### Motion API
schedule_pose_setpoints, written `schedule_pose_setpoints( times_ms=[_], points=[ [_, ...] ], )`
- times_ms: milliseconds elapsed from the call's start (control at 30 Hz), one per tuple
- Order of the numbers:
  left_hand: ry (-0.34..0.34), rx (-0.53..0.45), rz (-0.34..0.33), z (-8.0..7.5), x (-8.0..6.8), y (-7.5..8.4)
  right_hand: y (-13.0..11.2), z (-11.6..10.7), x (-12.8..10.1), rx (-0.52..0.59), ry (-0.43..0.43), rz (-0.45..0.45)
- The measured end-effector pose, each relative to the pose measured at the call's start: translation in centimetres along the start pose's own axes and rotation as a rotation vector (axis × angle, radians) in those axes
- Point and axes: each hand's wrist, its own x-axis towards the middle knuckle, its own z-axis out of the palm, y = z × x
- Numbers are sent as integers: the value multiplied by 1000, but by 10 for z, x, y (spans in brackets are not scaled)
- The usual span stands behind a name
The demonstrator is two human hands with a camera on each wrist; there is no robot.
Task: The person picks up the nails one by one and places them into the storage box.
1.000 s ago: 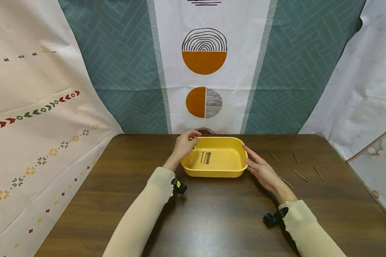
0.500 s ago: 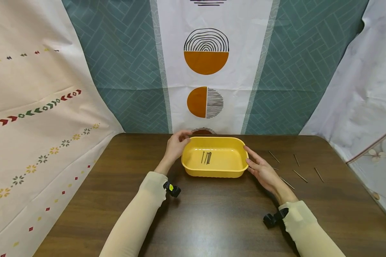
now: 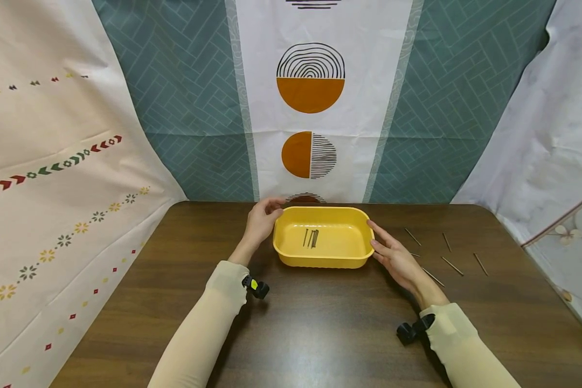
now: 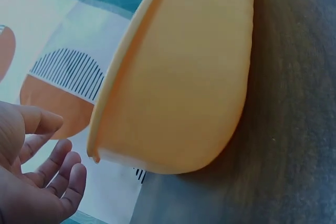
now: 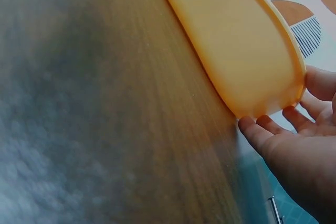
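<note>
A yellow tub (image 3: 323,237) sits mid-surface (image 3: 320,323) with a few nails (image 3: 311,237) inside, more nails (image 3: 448,253) scattered to its right. The left hand (image 3: 260,222) hovers just off its left end, fingers relaxed and holding nothing; the right hand (image 3: 394,255) lies flat-fingered against the right end, seemingly steadying it.

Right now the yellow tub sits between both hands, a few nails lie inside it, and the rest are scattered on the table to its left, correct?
Not quite. The head view shows the loose nails on the table to the right of the yellow tub, beyond the right hand. The rest holds.
</note>
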Motion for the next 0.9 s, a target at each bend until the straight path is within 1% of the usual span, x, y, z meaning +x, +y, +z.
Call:
schedule_pose_setpoints(
  times_ms=[167,267,367,500,633,800,900],
  points=[
    [17,19,6,2,0,-5,-1,0,0,3,-2,-11],
    [26,26,2,3,-2,-8,-1,0,1,1,-1,-8],
    [26,16,-16,5,-6,-10,-1,-2,2,-2,2,1],
    [27,-32,-48,7,-12,-13,-3,-4,2,2,14,2],
    [28,-68,-67,9,-17,-16,-8,-6,1,-18,53,-13],
    [22,-32,-44,12,-26,-20,-12,-5,-2,-40,90,-6],
    [14,-41,-54,13,-29,-21,-15,-3,-2,-90,96,0]
  ],
)
